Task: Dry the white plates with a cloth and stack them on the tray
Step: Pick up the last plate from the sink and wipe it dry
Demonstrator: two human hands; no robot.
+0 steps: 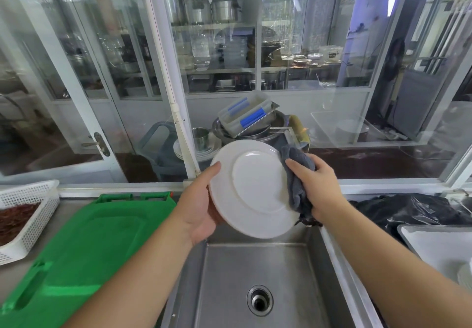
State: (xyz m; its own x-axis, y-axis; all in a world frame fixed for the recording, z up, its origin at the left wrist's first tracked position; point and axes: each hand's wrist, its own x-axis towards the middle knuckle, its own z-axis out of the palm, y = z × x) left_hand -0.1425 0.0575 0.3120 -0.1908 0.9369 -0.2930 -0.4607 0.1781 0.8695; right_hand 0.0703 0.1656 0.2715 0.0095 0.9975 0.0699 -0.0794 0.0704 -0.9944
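White plate (251,188) held tilted in the air above the back edge of the steel sink (229,284); its underside, with the round foot ring, faces the camera.

Left hand (198,206): grips the plate's left rim, thumb across the near face, fingers curled behind the plate and hidden.

Right hand (318,187): fingers wrapped around a bunched grey cloth (296,192), pressing it against the plate's right rim. Cloth folds over that edge; a loose end hangs below the hand.

Sink basin directly below the plate; drain (259,300) sits toward the near side of the basin.

Left of the sink, on the bench (63,206): green plastic cutting board (81,251) lying flat, touching the sink's left edge. Farther left of the sink, a white perforated basket (30,215) holding dried red chillies (12,219).

Right of the sink: a pale tray (434,246) at the frame edge, with the rim of a white dish (465,275) showing at its near right corner. Behind the tray, crumpled black plastic bag (408,211).

Beyond the sink, through the glass partition (332,46): stacked metal bowls (251,130) topped by a tilted steel pan, and a short stack of plates (196,148) to their left.
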